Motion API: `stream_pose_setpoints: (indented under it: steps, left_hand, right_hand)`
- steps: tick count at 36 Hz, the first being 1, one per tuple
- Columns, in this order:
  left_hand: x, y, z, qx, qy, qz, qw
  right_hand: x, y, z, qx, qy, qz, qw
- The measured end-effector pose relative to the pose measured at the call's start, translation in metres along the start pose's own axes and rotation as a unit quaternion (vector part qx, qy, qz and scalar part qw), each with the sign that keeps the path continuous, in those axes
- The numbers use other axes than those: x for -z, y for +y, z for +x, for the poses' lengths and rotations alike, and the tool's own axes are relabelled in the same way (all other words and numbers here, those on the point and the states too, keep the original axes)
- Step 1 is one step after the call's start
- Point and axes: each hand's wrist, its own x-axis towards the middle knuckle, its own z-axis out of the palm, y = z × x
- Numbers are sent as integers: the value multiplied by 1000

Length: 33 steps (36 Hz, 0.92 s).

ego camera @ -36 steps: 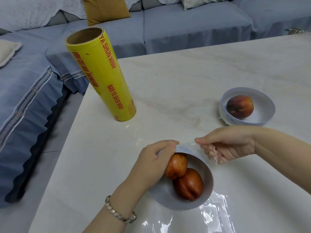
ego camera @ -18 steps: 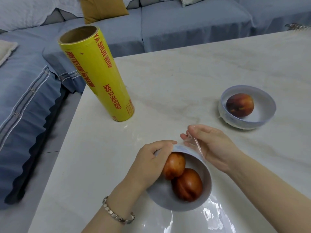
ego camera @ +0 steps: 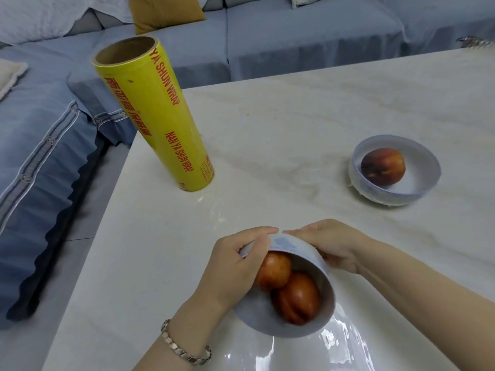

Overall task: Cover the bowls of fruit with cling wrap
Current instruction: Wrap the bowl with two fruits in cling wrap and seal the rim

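Note:
A white bowl (ego camera: pixel 270 321) with two red fruits (ego camera: pixel 298 297) sits tilted toward me on a sheet of clear cling wrap (ego camera: pixel 345 346) near the table's front edge. My left hand (ego camera: pixel 233 266) grips its far-left rim, thumb inside against a fruit. My right hand (ego camera: pixel 330 243) lies pressed on the bowl's far outer wall, fingertips meeting the left hand's at the rim. A second white bowl (ego camera: pixel 428 167) with one red fruit (ego camera: pixel 383 167) stands at the right, wrap clinging to its outside. The yellow cling wrap roll (ego camera: pixel 155 119) stands upright at the table's left edge.
The pale marble table (ego camera: pixel 294 124) stretches back and right. A blue sofa (ego camera: pixel 294 36) with a mustard cushion (ego camera: pixel 163 12) runs behind it, and blue bedding (ego camera: pixel 40 162) lies to the left beyond the table edge. A metal bracelet (ego camera: pixel 184 349) is on my left wrist.
My right hand has moved from pinching wrap at the bowl's right to pressing flat on the bowl's far side. The left hand keeps its hold on the rim. The view shifted slightly.

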Motion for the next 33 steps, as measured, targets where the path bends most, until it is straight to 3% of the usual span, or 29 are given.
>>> stream_pose_setpoints:
  steps: [4,9,12,15,17,20,22,24,28,33]
  left_hand:
    - [0,3,-1,3,-14,7,1000]
    - [-1,4,0,5,-19,15,1000]
    - [-1,4,2,13,-13,12,1000]
    - [-1,4,2,15,-10,14,1000]
    - [-1,4,3,20,-9,16,1000]
    - [-2,4,3,31,-7,20,999]
    - [-1,4,4,37,-5,20,999]
    - [0,2,5,45,-2,14,999]
    - [0,-1,6,44,3,-5,999]
    - [0,-2,5,38,7,-8,999]
  right_hand:
    - [7,6,-3,30,37,-12,999]
    - [17,-6,-31,263,166,-34,950]
    - [14,-9,-57,361,122,-52,923]
    - [5,1,-63,377,92,-189,902]
    - [2,9,-60,422,147,-247,860]
    - [2,13,-61,526,260,-225,778]
    - [5,13,-63,565,292,-220,740]
    - [7,16,-63,568,275,-239,738]
    - [6,26,-57,522,196,-265,787]
    - [2,28,-54,491,158,-282,809]
